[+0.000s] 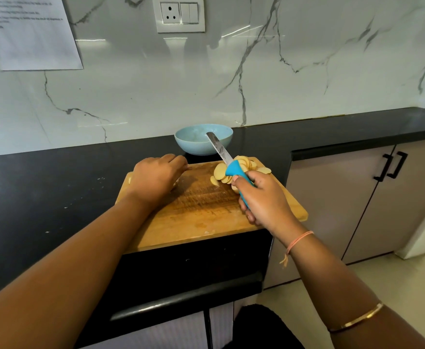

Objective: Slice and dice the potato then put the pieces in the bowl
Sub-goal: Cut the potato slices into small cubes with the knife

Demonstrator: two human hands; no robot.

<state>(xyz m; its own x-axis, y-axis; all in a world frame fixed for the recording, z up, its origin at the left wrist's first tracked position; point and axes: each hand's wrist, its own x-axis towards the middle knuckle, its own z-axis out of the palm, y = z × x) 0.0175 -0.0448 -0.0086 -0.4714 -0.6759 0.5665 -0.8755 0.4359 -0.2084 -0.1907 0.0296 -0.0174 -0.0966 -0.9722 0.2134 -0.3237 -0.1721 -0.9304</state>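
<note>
A wooden cutting board point(201, 217) lies on the black counter. A heap of round potato slices point(246, 165) sits at the board's far right. My right hand point(264, 197) grips the blue handle of a knife point(219, 149), whose blade points up and away over the slices toward the bowl. Behind the board stands a light blue bowl point(193, 144), with nothing visible inside. My left hand point(156, 177) rests on the board's far left with its fingers curled down; whatever lies under it is hidden.
The black counter point(55, 187) runs left and right, backed by a marble wall with a socket point(180, 13) and a paper sheet point(27, 31). Cabinet doors with black handles point(390, 167) stand to the right. The counter's front edge lies below the board.
</note>
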